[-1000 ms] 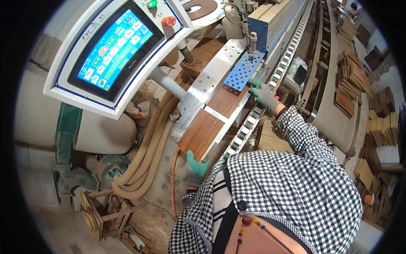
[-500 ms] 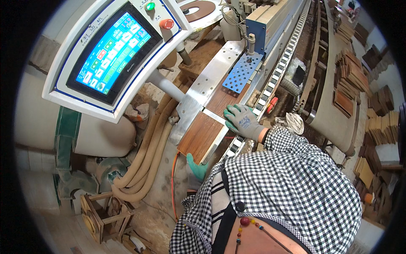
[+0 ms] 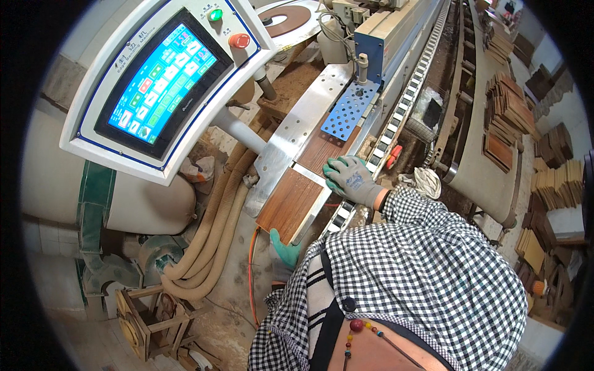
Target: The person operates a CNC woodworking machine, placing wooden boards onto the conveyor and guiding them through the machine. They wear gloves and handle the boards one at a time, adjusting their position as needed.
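Resting right hand [image 3: 354, 178], with fingers together, on the far board [image 3: 320, 150] reaching under the blue plate [image 3: 352, 109]; touching the near board [image 3: 289, 199] with left hand [image 3: 285, 250], finger grip unclear. Best pressed flat and level.

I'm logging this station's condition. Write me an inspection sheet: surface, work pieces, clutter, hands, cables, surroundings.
Surface: metal bed with holes, left of the boards.
Work pieces: near brown board and far brown board, end to end, pale strip between; blue perforated plate overlaps the far one.
Clutter: crumpled pale cloth, seen just past the right sleeve.
Hands: gloved left hand at the near board's near end, grip partly hidden; gloved right hand over the far board's near right corner.
Cables: orange cable runs down left of the left hand.
Surroundings: lit control panel at left, stacked boards at right.
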Motion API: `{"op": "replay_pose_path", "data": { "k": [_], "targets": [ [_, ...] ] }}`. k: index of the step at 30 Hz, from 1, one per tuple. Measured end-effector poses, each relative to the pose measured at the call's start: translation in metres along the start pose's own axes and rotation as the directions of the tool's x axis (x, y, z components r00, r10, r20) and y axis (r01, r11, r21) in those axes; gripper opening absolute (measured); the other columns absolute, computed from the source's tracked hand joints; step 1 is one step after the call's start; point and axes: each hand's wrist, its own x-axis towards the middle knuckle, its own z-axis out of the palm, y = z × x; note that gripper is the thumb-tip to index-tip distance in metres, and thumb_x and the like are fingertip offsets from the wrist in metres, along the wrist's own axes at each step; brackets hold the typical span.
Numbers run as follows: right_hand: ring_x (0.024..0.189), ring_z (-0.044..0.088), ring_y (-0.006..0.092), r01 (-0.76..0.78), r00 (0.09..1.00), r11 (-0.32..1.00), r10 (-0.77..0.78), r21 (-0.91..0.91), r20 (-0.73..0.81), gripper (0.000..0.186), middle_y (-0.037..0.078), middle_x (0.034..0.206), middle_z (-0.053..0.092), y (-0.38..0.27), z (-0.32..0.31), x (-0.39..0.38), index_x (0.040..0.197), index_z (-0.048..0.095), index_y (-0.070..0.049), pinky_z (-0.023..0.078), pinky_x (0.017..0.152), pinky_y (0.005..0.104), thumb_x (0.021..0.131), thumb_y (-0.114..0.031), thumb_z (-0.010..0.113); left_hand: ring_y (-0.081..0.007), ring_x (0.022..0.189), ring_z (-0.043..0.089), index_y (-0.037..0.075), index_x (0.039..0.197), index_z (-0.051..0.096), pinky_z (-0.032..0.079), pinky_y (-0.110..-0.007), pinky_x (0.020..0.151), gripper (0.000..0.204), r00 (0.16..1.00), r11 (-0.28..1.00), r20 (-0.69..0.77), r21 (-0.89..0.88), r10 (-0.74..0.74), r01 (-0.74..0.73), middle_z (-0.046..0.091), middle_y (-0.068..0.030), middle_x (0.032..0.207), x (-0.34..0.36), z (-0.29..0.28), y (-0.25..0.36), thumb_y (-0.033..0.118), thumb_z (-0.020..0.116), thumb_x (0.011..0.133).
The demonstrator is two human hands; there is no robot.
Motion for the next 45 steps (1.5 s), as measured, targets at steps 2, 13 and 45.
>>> {"op": "replay_pose_path", "data": {
  "k": [2,13,45],
  "targets": [
    [0.130,0.051,0.0335,-0.008,1.000,1.000,0.007,0.008,0.014,0.033,0.011,0.134,0.059,0.000,0.001,0.000,0.123,0.067,-0.016,0.038,0.112,0.0485,0.095,-0.032,0.065,-0.0411,0.135,0.045,0.011,0.160,0.027,0.042,-0.062,0.111,0.088,0.999,0.999,-0.021,0.030,0.041,-0.040,0.039,-0.0233,0.153,-0.007,0.006,-0.001,0.066,0.053,0.097],
    [0.130,0.051,0.0329,0.003,1.000,1.000,-0.003,-0.004,0.029,0.034,0.011,0.136,0.058,0.000,-0.003,0.001,0.123,0.067,-0.015,0.037,0.112,0.0479,0.094,-0.034,0.065,-0.0407,0.136,0.045,0.012,0.160,0.027,0.042,-0.061,0.111,0.082,0.999,0.997,-0.029,0.073,0.018,-0.016,0.038,-0.0227,0.155,0.002,-0.004,0.004,0.065,0.046,0.100],
    [0.119,0.061,0.0293,-0.255,0.965,0.914,0.263,-0.316,-0.017,0.027,0.006,0.137,0.064,0.131,-0.019,0.035,0.120,0.072,-0.017,0.045,0.103,0.0429,0.094,-0.024,0.066,-0.0319,0.144,0.042,0.008,0.160,0.026,0.036,-0.047,0.119,0.087,0.946,0.902,0.303,0.368,0.115,-0.228,0.037,-0.0156,0.161,-0.010,-0.015,0.013,0.069,0.043,0.101]
  ]
}}
